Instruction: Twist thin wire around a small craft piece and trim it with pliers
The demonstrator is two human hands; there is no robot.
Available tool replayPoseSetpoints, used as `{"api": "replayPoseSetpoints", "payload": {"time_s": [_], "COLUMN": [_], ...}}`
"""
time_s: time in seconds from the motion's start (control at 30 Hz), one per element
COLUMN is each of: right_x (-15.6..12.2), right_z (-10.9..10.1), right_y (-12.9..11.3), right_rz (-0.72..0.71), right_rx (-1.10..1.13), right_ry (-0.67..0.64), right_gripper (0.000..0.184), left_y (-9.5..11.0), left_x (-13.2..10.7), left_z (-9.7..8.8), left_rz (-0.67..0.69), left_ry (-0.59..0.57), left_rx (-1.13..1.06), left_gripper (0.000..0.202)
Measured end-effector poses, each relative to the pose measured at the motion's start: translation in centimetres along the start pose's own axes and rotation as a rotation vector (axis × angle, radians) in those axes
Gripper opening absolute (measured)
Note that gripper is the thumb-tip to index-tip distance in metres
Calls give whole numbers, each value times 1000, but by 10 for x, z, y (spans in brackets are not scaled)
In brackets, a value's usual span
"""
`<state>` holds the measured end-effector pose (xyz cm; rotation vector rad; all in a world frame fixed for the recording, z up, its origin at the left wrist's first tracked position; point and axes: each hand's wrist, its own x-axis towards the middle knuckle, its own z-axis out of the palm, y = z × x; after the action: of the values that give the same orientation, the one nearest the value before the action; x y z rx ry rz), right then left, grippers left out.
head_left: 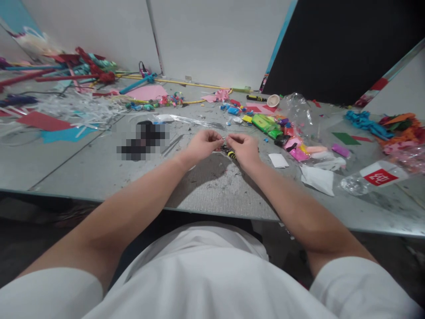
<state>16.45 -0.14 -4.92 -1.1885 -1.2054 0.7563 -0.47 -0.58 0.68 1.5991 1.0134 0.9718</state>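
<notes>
My left hand (pixel 207 145) and my right hand (pixel 244 148) meet over the middle of the grey table, fingertips almost touching. Each hand is closed in a pinch between thumb and fingers. Something small and thin seems to be held between them, too small to name. Just below the fingertips lies a dark tool with a yellow-and-black striped handle (pixel 231 154); its other end is partly hidden by my hands. A small white piece of paper (pixel 278 160) lies to the right of my right hand.
On the grey table (pixel 109 173), thin dark strips (pixel 172 144) lie left of my hands. Colourful clay packets (pixel 265 124), a clear plastic bottle (pixel 373 177) and a white sheet (pixel 318 178) are at right. Shredded white strips (pixel 83 106) and wrapped sticks (pixel 69 77) spread at far left.
</notes>
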Motion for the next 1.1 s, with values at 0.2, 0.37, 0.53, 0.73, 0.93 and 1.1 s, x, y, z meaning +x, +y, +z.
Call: {"api": "replayPoseSetpoints", "payload": {"time_s": [0.2, 0.37, 0.53, 0.73, 0.93, 1.1], "right_x": [-2, -2, 1, 2, 0, 1], "right_z": [1, 1, 4, 5, 2, -2], "right_y": [-6, -13, -10, -7, -10, -15], "right_rz": [70, 140, 178, 179, 183, 193], "right_rx": [55, 114, 163, 165, 139, 123], "right_ry": [-23, -41, -29, -24, -57, -91], "right_gripper": [23, 15, 18, 17, 17, 17], "left_y": [-1, -1, -1, -3, -3, 1], "left_x": [-1, -2, -3, -2, -2, -4], "left_z": [2, 4, 6, 9, 10, 9], "left_rz": [3, -10, -21, -42, -78, -96], "left_ry": [18, 38, 45, 54, 39, 20], "left_rx": [40, 28, 6, -21, -21, -26], "left_gripper": [20, 20, 19, 21, 25, 24]}}
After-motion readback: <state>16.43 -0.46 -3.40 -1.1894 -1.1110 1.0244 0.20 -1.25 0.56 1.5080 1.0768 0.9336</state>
